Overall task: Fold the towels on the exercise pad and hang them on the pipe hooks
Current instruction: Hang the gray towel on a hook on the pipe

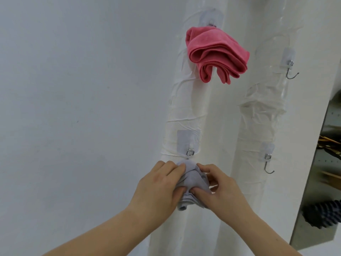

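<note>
Two hands pinch one folded grey towel (pixel 191 183) against the front of the left pipe (pixel 186 111), directly below the adhesive hook (pixel 190 152) stuck to that pipe. The left hand (pixel 160 189) clamps the towel's left side and the right hand (pixel 219 189) clamps its right side, thumbs meeting on the cloth. The bundle's long axis runs up and down the pipe, its top fold touching or just under the hook's metal loop; the hook's tip is hidden by the cloth, so whether it has caught yet cannot be told. Both hands sit equally near the hook.

Higher on the same pipe, a folded pink towel (pixel 215 54) hangs from an upper hook (pixel 212 24), well apart from the hands. The right pipe (pixel 262 115) carries two bare hooks, one high (pixel 291 70) and one low (pixel 268 164), the lower one near the right hand. The likely next move is seating the top fold over the hook, then letting go; open wall lies to the left, so nothing crowds the arms.
</note>
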Tool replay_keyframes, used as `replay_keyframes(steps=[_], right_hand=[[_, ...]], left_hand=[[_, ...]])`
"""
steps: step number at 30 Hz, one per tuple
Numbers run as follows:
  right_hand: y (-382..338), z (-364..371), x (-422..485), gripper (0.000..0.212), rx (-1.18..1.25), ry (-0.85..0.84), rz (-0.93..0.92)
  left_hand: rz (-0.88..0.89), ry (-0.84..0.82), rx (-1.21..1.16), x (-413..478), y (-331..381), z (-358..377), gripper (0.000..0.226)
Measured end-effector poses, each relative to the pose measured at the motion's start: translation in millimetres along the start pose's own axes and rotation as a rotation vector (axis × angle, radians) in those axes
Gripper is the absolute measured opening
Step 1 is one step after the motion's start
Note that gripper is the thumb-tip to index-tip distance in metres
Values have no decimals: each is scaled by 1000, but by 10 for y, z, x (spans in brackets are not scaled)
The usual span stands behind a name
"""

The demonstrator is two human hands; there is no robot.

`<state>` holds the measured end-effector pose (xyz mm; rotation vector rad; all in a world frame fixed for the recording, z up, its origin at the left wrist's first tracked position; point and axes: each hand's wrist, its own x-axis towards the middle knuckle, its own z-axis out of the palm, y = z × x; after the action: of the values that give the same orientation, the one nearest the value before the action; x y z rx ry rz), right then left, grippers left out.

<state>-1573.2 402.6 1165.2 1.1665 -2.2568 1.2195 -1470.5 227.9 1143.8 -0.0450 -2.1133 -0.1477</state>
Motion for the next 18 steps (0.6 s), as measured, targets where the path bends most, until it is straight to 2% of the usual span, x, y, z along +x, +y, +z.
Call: replay_keyframes(steps=[4,9,13,18], right_hand=[[16,63,-40,46,-28,33,10],[-51,-20,-64,62,-87,-15,-7],[-186,-167,-47,74,-163,-65,-39],[-314,-302,-22,73,-168,-108,-91]], left_hand=[[-5,12,-23,3,-32,7,46],[-44,-131,8,74,8,-150,46],[-55,-215,-13,93,76,-328,56],[-38,-146,-44,159,97,-527,55]])
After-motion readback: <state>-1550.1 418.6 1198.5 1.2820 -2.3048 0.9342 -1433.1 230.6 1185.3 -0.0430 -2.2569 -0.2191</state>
